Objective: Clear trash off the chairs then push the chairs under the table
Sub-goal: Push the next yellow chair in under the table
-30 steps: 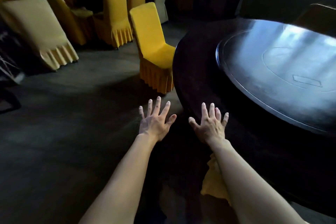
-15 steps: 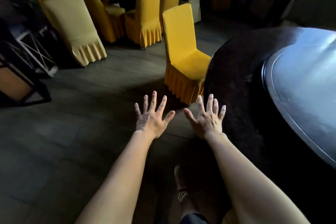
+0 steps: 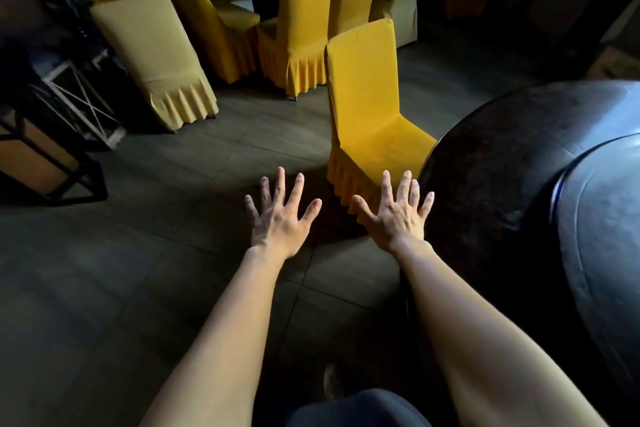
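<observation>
Both arms stretched forward at lower centre. Left hand [image 3: 281,218] spread flat, fingers fanned, grip released, holding nothing, above bare floor [image 3: 104,270]. Right hand [image 3: 394,218] the same: fingers splayed, grip released, empty, overlapping the skirt of the near chair [image 3: 367,107] in the frame; cannot tell whether touching. Near chair at centre, yellow cover, upright, seat bare, front edge tucked just under the rim of the dark round bench [image 3: 485,166] at right. Paler turntable [image 3: 606,236] on the bench, far right. 5 or so more yellow chairs [image 3: 298,28] clustered at upper left and upper centre, well apart from the bench. Dark metal stand [image 3: 52,156] at left edge.
</observation>
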